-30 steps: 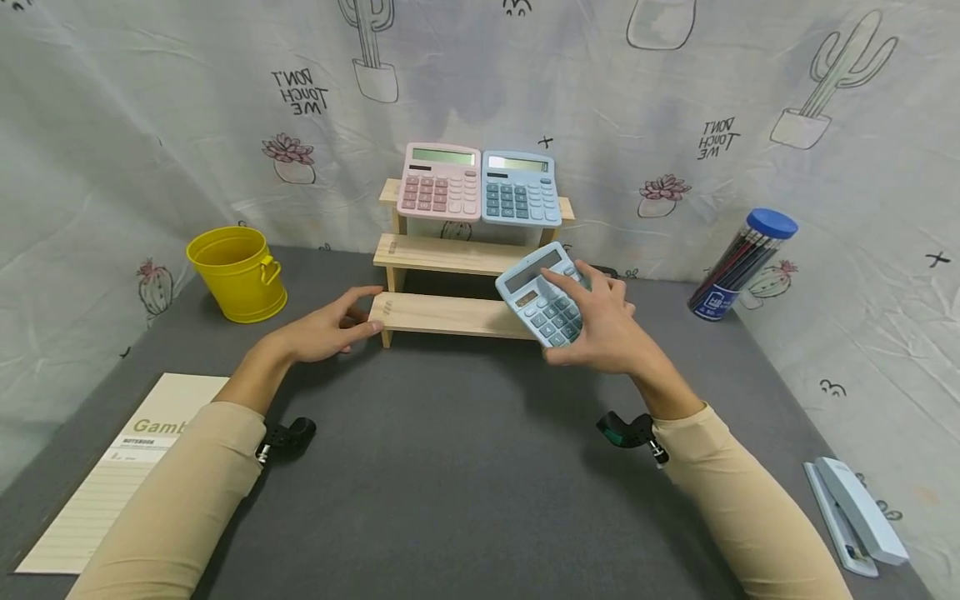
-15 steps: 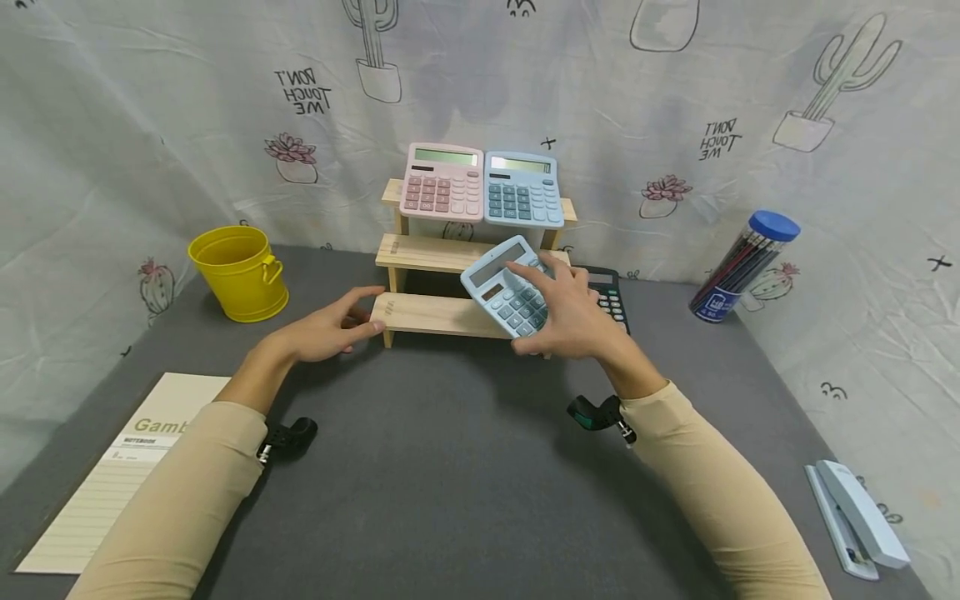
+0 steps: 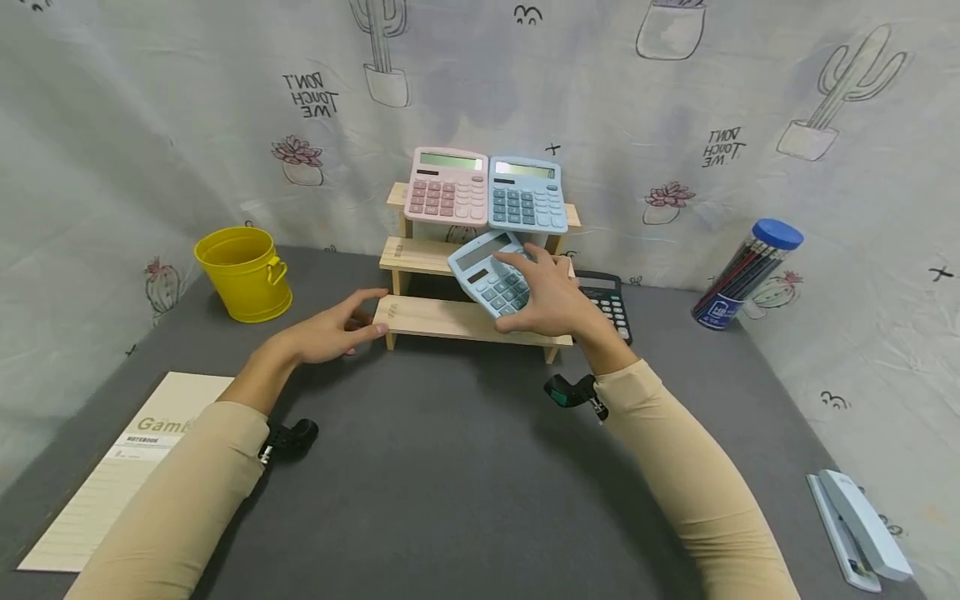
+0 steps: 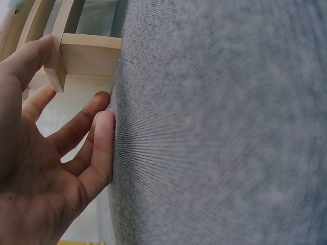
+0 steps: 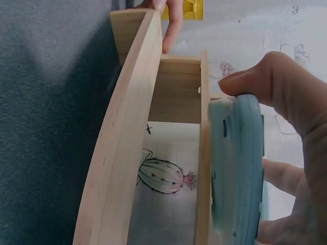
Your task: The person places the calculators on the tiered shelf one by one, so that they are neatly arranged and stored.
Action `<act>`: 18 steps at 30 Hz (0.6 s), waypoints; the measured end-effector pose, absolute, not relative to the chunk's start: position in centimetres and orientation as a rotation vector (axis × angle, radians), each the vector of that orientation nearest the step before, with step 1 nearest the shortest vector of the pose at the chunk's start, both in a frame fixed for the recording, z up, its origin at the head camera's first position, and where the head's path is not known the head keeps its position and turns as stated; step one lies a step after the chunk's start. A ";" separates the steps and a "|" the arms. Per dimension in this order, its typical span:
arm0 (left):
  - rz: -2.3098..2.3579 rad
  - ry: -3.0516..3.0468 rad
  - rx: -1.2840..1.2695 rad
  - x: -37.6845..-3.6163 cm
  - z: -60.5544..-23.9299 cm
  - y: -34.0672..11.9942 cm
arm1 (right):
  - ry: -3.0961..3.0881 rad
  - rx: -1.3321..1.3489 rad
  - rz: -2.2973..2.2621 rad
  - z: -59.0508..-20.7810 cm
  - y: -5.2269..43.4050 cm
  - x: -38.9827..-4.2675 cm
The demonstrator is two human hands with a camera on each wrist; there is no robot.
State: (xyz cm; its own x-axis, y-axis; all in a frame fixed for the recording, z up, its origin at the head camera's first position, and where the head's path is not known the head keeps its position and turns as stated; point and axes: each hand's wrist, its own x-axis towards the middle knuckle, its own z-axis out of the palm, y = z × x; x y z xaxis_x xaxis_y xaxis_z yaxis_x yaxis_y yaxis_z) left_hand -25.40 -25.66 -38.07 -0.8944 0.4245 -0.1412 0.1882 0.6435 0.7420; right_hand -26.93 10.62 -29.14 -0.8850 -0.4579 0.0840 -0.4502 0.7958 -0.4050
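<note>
In the head view, my right hand [image 3: 551,292] grips a light blue calculator [image 3: 483,265], tilted, over the middle step of a three-tier wooden stand [image 3: 450,318]. The right wrist view shows this calculator [image 5: 248,168] edge-on beside a wooden board, thumb on one edge and fingers behind. My left hand [image 3: 330,329] holds the left end of the lowest step between thumb and forefinger; its other fingers [image 4: 104,132] are loosely bent near the tabletop. A pink calculator [image 3: 447,187] and another blue calculator [image 3: 527,193] lean side by side on the top step.
A black calculator [image 3: 611,304] is partly hidden behind the stand's right side. A yellow bucket [image 3: 243,275] and notebook [image 3: 142,467] are left. On the right are a blue-capped tub of pencils [image 3: 738,279] and a light blue stapler [image 3: 858,525]. A printed cloth hangs behind.
My right hand has carried the blue calculator leftward and slightly up, from the stand's right end to over the middle step. More of the black calculator now shows. My left hand stays put.
</note>
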 end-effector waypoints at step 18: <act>1.116 2.530 0.499 -25.5 -37.7 -25.4 | 2.984 -0.651 -0.768 -29.4 6.8 -29.3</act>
State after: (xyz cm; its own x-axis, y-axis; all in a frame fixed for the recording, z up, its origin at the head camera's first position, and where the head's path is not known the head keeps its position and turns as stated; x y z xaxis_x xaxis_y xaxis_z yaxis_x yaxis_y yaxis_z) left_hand -25.49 -25.36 -37.67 -0.8841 0.4405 -0.1559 0.1818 0.6316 0.7537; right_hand -29.27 6.82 -29.44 -0.9144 -0.3901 0.1079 -0.3937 0.7955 -0.4606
